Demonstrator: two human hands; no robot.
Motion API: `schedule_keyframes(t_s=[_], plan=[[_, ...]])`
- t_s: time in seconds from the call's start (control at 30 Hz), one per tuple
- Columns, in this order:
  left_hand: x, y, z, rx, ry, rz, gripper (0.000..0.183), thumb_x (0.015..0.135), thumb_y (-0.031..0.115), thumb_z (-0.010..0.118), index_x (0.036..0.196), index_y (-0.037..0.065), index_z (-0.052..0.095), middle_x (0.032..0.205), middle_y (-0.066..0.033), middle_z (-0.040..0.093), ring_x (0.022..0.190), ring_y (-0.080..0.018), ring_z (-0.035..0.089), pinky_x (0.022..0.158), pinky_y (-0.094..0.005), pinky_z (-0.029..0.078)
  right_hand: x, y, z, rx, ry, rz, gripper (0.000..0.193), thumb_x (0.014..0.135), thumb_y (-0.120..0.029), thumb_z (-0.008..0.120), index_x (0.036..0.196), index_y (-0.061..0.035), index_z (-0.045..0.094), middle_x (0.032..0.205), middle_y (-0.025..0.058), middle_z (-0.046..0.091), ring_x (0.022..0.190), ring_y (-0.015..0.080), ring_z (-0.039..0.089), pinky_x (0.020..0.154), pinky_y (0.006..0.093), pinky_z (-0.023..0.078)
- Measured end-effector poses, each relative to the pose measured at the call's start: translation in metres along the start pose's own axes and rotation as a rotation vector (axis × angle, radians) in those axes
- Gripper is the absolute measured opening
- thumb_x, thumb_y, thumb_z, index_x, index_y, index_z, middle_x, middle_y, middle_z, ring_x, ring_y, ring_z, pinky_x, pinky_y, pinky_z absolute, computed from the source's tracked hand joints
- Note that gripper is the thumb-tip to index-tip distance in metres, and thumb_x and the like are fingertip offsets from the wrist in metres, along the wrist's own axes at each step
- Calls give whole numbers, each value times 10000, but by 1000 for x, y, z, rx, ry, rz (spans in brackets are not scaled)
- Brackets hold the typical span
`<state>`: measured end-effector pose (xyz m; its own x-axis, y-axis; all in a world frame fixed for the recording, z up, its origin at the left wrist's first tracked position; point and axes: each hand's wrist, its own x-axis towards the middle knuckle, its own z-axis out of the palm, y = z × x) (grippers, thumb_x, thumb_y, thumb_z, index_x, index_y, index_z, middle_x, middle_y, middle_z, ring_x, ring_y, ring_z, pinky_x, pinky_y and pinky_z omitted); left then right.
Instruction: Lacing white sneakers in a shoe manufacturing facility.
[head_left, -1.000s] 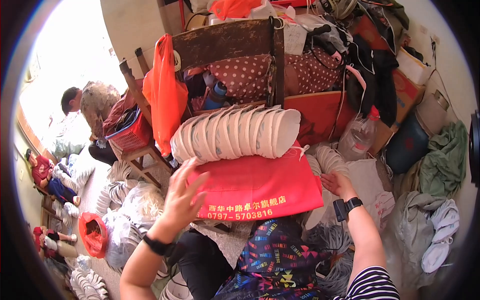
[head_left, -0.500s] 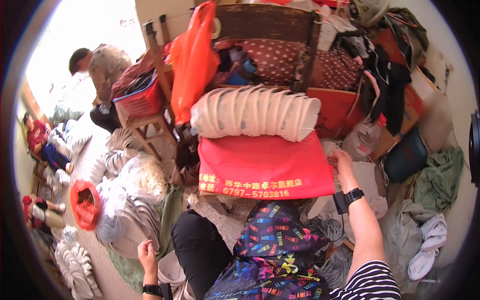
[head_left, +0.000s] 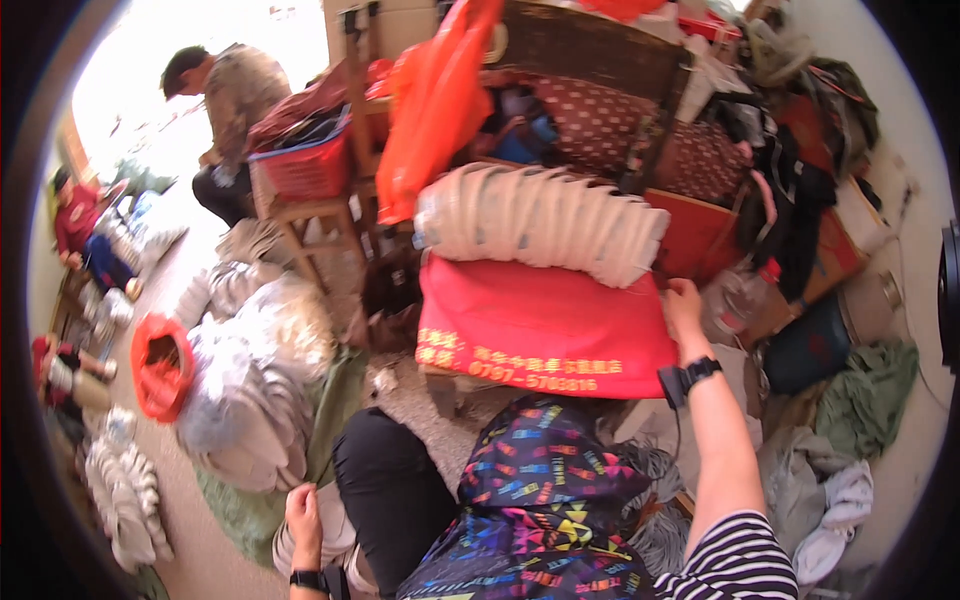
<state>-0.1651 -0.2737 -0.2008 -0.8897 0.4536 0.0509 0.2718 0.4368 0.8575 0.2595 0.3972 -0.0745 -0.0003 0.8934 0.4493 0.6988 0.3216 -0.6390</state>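
Observation:
A roll of nested, curved cream pieces (head_left: 540, 222) lies across the far part of a red cloth (head_left: 540, 315) in front of me. My right hand (head_left: 684, 308) is by the cloth's right edge, just below the roll's right end, its fingers curled together. Whatever those fingers pinch is too small to tell. Low on the left, my left hand (head_left: 303, 515) is closed, its fingertips pressed together above pale stacked pieces (head_left: 340, 530) beside my knee. I cannot make out what it holds. A dark patterned apron (head_left: 545, 500) covers my lap.
An orange bag (head_left: 435, 110) hangs by a wooden chair with a red basket (head_left: 305, 165). Bagged pale pieces (head_left: 245, 410) and a red bag (head_left: 162, 370) sit on the left floor. Grey cords (head_left: 655, 535) hang at my right. A person (head_left: 240, 110) sits far left.
The view has shifted, so the roll and cloth appear farther right. My left fingers have drawn closer together. My right hand is still beside the cloth, with the pale material near it no longer visible.

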Motion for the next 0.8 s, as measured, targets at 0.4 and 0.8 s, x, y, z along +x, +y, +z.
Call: schedule_keyframes(t_s=[0.4, 0.8], plan=[[-58, 24, -65, 331, -248, -274, 321, 953, 226, 564, 1080, -60, 632, 992, -144, 660, 892, -230, 579, 825, -345, 469, 19, 45, 20, 491, -932, 391, 576, 876, -107, 591, 1430, -139, 437, 1316, 125, 558, 1113, 217, 577, 904, 387, 480], [40, 68, -93, 573, -378, -148, 353, 959, 263, 562, 1113, -49, 619, 974, -136, 652, 897, -236, 590, 811, -347, 479, 2, 75, 69, -17, -891, 40, 624, 831, -360, 681, 1358, -75, 505, 1296, 198, 551, 1245, 335, 467, 1042, 397, 390]])
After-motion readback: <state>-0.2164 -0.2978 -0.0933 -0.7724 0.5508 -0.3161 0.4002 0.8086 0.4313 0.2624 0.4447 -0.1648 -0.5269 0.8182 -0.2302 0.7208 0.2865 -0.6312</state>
